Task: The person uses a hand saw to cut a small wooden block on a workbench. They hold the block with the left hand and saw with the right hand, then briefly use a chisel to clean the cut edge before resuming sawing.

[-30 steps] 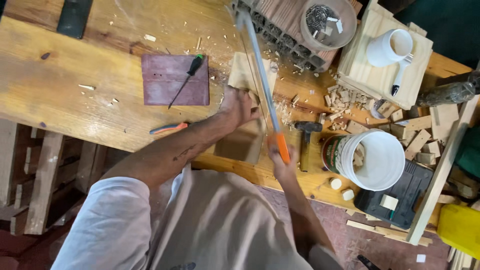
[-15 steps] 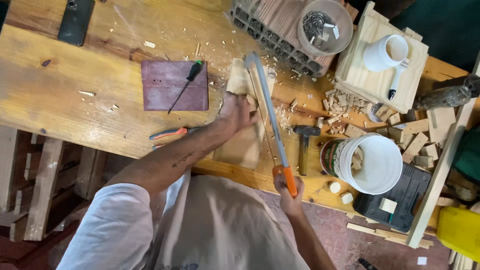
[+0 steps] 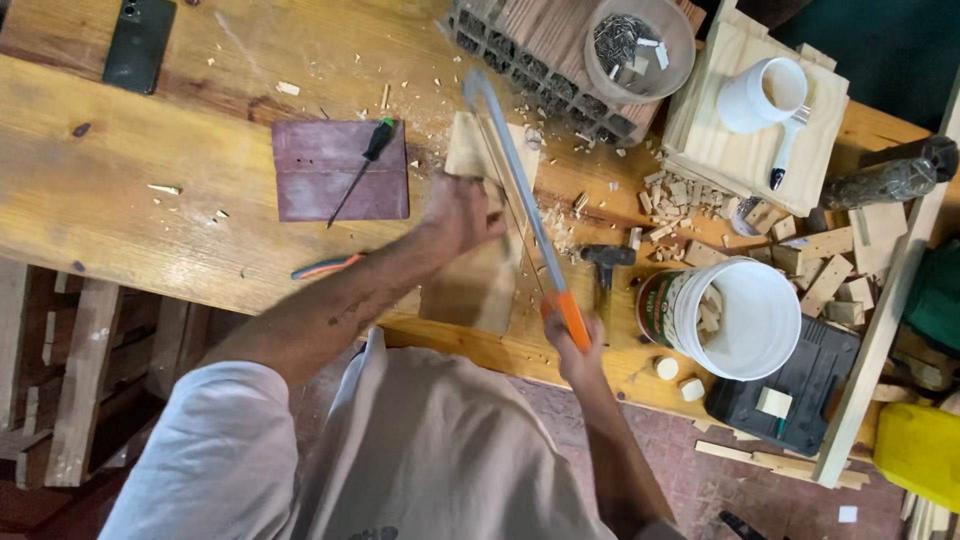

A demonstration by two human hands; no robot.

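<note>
Saw (image 3: 520,195) drawn back toward the body since earlier; right hand (image 3: 572,345) grip clamped on its orange handle; left hand (image 3: 462,212) pressed flat, pinning wood piece (image 3: 480,275) on bench (image 3: 120,190); shavings, white bucket (image 3: 745,320) near.

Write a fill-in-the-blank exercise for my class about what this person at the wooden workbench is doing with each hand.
1. The right hand grips the saw by its ____ handle.
2. The left hand presses down on a wooden ____.
3. A screwdriver lies on a purple ____.
4. The white bucket holds small ____ offcuts.

Missing words: orange; board; sheet; wooden
</note>
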